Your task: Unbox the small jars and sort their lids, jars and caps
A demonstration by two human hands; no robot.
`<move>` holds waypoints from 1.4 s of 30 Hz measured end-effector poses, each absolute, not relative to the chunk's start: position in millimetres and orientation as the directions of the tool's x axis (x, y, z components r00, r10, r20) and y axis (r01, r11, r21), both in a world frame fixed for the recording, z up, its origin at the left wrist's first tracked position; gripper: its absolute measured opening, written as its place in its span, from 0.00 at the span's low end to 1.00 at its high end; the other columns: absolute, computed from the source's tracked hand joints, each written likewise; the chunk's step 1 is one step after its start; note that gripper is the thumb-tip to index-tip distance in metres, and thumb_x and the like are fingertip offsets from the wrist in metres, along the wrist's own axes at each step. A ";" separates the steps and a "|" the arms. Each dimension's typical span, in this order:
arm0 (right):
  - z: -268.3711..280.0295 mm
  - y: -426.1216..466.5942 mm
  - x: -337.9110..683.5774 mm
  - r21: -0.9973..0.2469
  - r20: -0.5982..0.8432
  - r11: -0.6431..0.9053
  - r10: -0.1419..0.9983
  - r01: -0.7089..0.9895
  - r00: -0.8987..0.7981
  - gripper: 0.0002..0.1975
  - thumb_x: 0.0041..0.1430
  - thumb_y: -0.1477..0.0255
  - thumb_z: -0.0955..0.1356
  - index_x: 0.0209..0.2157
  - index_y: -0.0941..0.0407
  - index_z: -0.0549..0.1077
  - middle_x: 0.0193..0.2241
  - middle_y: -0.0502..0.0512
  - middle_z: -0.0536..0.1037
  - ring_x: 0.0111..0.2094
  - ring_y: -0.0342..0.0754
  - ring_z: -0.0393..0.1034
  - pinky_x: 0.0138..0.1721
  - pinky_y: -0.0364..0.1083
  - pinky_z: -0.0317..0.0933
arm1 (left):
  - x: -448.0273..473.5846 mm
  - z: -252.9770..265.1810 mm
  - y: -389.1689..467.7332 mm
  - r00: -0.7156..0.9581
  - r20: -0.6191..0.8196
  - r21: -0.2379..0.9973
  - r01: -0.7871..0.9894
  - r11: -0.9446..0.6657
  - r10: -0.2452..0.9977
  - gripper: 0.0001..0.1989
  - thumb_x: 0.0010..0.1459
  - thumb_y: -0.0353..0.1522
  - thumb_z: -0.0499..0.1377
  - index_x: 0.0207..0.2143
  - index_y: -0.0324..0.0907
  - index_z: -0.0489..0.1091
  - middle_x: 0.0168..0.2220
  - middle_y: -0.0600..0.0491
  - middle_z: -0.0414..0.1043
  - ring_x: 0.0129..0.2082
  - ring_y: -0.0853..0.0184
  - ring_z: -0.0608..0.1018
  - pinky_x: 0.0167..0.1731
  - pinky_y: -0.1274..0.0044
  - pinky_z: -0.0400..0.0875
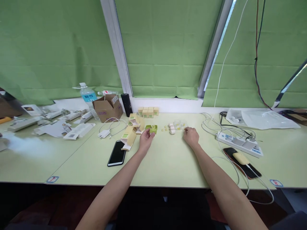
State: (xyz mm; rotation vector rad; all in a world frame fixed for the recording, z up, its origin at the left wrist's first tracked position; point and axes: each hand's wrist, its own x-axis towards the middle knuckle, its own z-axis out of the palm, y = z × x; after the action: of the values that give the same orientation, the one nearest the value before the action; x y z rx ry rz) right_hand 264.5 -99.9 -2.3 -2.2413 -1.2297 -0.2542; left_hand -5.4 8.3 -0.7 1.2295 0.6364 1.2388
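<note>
My left hand (145,140) grips the near edge of a small green case (153,128), which has a pale loop-shaped piece on it. To the right of the case lie several tiny yellow pieces (164,128) and a few small whitish-pink pieces (172,128). Beyond these is a group of clear round plastic cups (179,124) with yellow bits in them. Right beside the cups is my right hand (191,136), its fingers curled in and closed; whatever is between the fingertips is too small to make out.
Opened cream boxes (129,137) and a black phone (117,153) lie left of my left hand. Small closed boxes (148,112) line the back edge. A brown carton (107,108) stands at back left. On the right are a power strip (240,143), cables and another phone (251,171).
</note>
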 end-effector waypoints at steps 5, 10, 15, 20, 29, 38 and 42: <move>9.7 -94.3 242.4 -0.453 0.531 -0.310 0.659 0.836 0.533 0.11 0.61 0.77 0.62 0.40 0.55 0.74 0.39 0.60 0.79 0.46 0.55 0.67 0.39 0.48 0.58 | -4.5 0.0 3.4 0.338 0.247 0.928 -0.352 -0.122 0.908 0.29 0.45 0.44 0.74 0.45 0.39 0.73 0.39 0.48 0.78 0.38 0.64 0.79 0.47 0.67 0.73; 19.4 -83.6 181.4 -0.676 0.512 0.058 0.753 0.734 0.412 0.12 0.57 0.75 0.64 0.44 0.53 0.71 0.36 0.53 0.77 0.37 0.50 0.72 0.38 0.48 0.64 | -5.2 2.2 -1.4 0.379 0.214 0.936 -0.345 -0.077 0.900 0.28 0.45 0.47 0.74 0.42 0.38 0.74 0.34 0.50 0.78 0.34 0.66 0.79 0.42 0.71 0.73; 8.2 -90.1 124.8 -0.662 0.580 0.341 0.797 0.668 0.167 0.24 0.54 0.75 0.68 0.54 0.52 0.63 0.50 0.59 0.72 0.44 0.51 0.73 0.39 0.52 0.71 | -8.0 9.5 -6.1 0.404 0.196 0.931 -0.364 -0.040 0.893 0.28 0.44 0.49 0.74 0.38 0.38 0.71 0.33 0.51 0.78 0.28 0.69 0.78 0.35 0.74 0.72; -0.2 -94.1 118.0 -0.509 0.709 0.433 0.701 0.745 0.076 0.20 0.60 0.76 0.66 0.54 0.53 0.62 0.53 0.65 0.67 0.52 0.56 0.68 0.41 0.54 0.74 | -6.3 14.3 -13.9 0.435 0.187 0.967 -0.240 -0.086 0.881 0.29 0.43 0.50 0.73 0.34 0.42 0.63 0.28 0.55 0.75 0.26 0.69 0.77 0.30 0.76 0.71; 2.8 -96.6 134.2 -0.518 0.772 0.451 0.611 0.726 0.171 0.16 0.66 0.69 0.65 0.54 0.54 0.64 0.49 0.64 0.75 0.44 0.54 0.75 0.43 0.55 0.74 | -11.5 12.2 -26.5 0.485 0.455 0.872 -0.074 -0.483 0.747 0.20 0.62 0.49 0.61 0.43 0.42 0.67 0.42 0.48 0.75 0.40 0.65 0.78 0.41 0.73 0.72; 2.9 -100.3 134.2 -0.492 0.736 0.462 0.674 0.738 0.069 0.17 0.69 0.70 0.62 0.58 0.53 0.64 0.57 0.65 0.74 0.54 0.57 0.73 0.52 0.58 0.72 | -14.9 10.2 -24.4 0.421 0.604 0.728 0.053 -0.683 0.677 0.21 0.68 0.42 0.56 0.59 0.43 0.67 0.48 0.45 0.74 0.42 0.63 0.78 0.46 0.69 0.75; 5.0 -101.4 130.8 -0.425 0.761 0.453 0.648 0.783 0.038 0.18 0.71 0.72 0.59 0.59 0.53 0.66 0.58 0.66 0.71 0.59 0.57 0.68 0.53 0.57 0.72 | -15.5 9.4 -24.3 0.438 0.603 0.711 0.085 -0.698 0.667 0.19 0.69 0.42 0.54 0.55 0.43 0.71 0.41 0.47 0.74 0.37 0.65 0.78 0.42 0.70 0.76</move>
State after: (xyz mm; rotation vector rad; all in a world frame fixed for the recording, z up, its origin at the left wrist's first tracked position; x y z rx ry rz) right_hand 130.8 -101.4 5.0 -1.2537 -1.6687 -0.1640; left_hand -15.5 -24.3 9.4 2.0907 0.6290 1.2532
